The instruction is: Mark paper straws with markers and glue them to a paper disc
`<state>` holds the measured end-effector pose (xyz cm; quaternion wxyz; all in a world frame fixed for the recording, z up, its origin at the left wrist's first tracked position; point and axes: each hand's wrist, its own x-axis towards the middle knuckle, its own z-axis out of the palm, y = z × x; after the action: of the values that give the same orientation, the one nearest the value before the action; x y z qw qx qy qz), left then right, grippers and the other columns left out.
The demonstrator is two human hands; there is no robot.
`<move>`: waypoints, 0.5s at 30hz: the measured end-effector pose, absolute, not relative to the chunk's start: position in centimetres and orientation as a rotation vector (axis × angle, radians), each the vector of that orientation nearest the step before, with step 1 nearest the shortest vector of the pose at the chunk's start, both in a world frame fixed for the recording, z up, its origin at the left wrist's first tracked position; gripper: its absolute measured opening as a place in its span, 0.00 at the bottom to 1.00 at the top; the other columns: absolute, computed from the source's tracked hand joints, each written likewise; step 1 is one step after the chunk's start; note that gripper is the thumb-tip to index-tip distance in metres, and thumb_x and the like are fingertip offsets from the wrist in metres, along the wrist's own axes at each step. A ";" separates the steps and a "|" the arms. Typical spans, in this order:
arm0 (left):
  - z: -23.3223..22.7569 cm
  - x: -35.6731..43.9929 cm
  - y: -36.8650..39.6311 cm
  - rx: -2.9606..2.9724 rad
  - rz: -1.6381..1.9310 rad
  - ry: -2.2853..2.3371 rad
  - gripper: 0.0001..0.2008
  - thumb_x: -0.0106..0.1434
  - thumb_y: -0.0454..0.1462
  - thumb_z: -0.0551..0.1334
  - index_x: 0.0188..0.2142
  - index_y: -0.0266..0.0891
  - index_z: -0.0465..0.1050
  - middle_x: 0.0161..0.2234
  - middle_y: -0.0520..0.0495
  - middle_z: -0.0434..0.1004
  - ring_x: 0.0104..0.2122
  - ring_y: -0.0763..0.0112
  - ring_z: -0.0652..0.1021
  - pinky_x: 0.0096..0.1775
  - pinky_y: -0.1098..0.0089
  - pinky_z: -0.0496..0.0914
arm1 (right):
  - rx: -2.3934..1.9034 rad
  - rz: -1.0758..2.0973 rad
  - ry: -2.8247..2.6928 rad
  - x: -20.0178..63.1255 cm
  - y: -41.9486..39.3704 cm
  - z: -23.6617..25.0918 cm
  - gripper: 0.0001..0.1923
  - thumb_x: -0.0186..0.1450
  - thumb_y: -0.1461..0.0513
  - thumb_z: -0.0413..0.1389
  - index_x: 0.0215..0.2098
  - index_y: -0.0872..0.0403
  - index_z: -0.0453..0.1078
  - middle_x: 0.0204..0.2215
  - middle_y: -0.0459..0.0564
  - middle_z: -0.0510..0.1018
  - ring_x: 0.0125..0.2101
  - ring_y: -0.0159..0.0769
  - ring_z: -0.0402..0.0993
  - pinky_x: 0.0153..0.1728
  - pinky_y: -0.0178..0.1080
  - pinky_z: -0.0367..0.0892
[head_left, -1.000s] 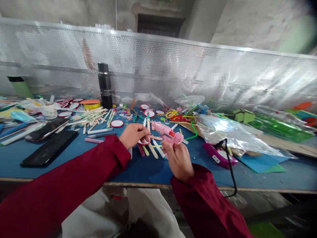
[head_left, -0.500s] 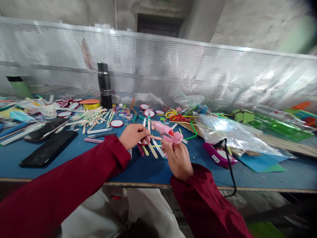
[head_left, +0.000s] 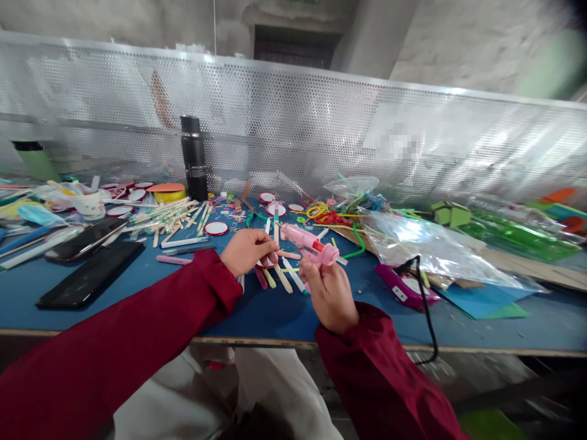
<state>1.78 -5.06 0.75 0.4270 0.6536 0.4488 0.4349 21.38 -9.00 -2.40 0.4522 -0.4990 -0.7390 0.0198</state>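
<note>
My right hand [head_left: 334, 297] is wrapped around the handle of a pink hot glue gun [head_left: 303, 238], whose nozzle points left. In a pinch between thumb and fingertips, my left hand [head_left: 247, 252] holds a craft stick [head_left: 276, 215] with a teal and pale coloured end, standing nearly upright. The nozzle is right beside this stick; whether they touch I cannot tell. Under the hands lie several loose sticks and a white marker [head_left: 293, 275]. A round red-rimmed lid [head_left: 265, 264] is partly hidden behind my left fingers.
On the blue table [head_left: 192, 311] a heap of craft sticks [head_left: 177, 217] and two dark phones [head_left: 92, 275] lie left. A black bottle [head_left: 194, 162] stands behind. To the right are a purple device [head_left: 406, 290] with a black cable, and a clear plastic bag [head_left: 440, 244]. A perforated metal panel [head_left: 293, 122] backs the table.
</note>
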 end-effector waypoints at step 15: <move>0.7 1.7 -5.0 1.633 1.109 1.123 0.10 0.63 0.36 0.62 0.26 0.35 0.74 0.23 0.47 0.81 0.19 0.78 0.72 0.23 0.77 0.64 | -1.164 0.176 -1.860 21.3 -9.4 -1.6 0.30 0.72 0.44 0.41 0.25 0.51 0.71 0.20 0.53 0.76 0.22 0.38 0.71 0.25 0.38 0.63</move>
<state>1.74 -5.00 0.73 0.4214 0.6520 0.4485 0.4428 21.30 -9.39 -1.58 0.4530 -0.4712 -0.7535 0.0711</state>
